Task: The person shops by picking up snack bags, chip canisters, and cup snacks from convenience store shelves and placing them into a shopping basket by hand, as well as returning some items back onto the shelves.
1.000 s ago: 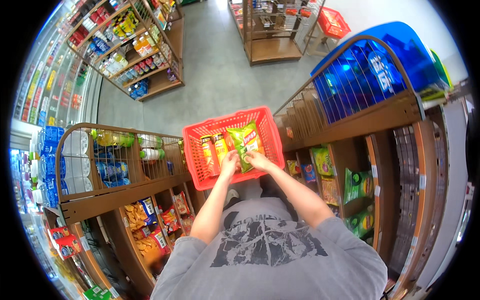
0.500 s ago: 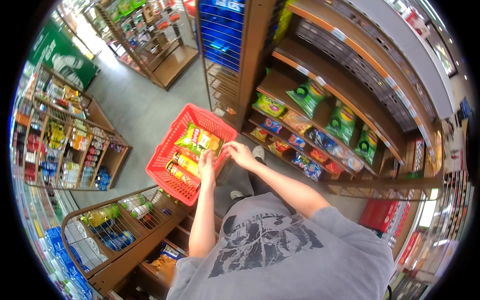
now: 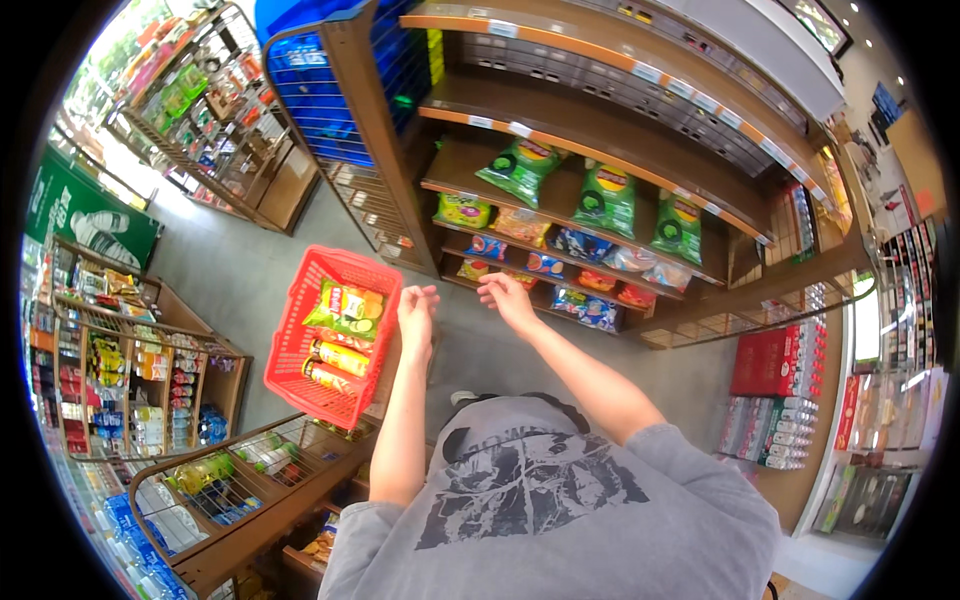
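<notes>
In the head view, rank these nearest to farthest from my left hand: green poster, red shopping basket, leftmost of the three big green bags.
From your left hand:
1. Red shopping basket, just left of it.
2. Leftmost big green bag, ahead and right, on a shelf.
3. Green poster, beyond, at far left.

The basket sits just left of the left fingers!
Inside that basket [image 3: 290, 345], level with the left fingers [image 3: 424, 295], lies the chip bag [image 3: 345, 308]; on its body side, two canisters [image 3: 340, 357] lie alongside each other. Across a gap, the right fingers [image 3: 492, 288]; beyond them and rightward stands the shelf unit [image 3: 520, 100], snack bags [image 3: 605, 198] on its lower tiers. Behind and left of the left fingers, a wire-topped rack [image 3: 262, 520]!
</notes>
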A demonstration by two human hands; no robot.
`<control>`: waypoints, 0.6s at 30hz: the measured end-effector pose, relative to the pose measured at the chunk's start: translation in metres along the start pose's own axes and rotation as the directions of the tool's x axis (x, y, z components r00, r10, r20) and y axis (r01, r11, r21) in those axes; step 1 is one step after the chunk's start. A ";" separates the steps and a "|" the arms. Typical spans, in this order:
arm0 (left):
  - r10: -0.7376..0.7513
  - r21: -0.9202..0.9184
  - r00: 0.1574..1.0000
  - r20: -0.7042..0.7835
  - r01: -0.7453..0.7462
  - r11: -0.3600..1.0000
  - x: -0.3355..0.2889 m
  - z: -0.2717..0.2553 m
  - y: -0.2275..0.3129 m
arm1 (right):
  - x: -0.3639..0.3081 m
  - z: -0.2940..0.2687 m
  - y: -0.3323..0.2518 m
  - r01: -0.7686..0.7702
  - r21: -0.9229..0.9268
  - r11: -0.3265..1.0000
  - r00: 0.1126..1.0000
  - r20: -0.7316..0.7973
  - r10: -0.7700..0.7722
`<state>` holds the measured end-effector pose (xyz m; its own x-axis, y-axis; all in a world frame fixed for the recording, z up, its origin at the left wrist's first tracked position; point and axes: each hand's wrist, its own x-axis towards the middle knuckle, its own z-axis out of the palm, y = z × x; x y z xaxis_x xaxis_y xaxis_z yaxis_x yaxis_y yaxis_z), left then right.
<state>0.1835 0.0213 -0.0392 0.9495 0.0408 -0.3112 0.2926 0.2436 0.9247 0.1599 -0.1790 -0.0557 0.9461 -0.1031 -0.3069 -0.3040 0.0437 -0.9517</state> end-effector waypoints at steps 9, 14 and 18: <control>-0.072 0.077 0.985 0.157 0.061 0.995 -0.003 0.092 -0.041 | -0.006 -0.133 0.019 -0.101 0.183 0.978 0.987 -0.108 0.122; -0.072 0.079 0.978 0.194 0.058 0.995 0.015 0.134 -0.061 | -0.001 -0.182 0.018 -0.098 0.217 0.971 0.984 -0.127 0.128; -0.027 0.213 0.978 0.207 -0.018 0.977 0.046 0.165 -0.057 | 0.014 -0.194 0.010 -0.108 0.222 0.969 0.984 -0.118 0.137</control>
<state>0.2288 -0.1501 -0.0697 0.9441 -0.1673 -0.2840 0.2930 0.0308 0.9556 0.1484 -0.3730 -0.0715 0.8758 -0.2125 -0.4334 -0.3724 0.2740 -0.8867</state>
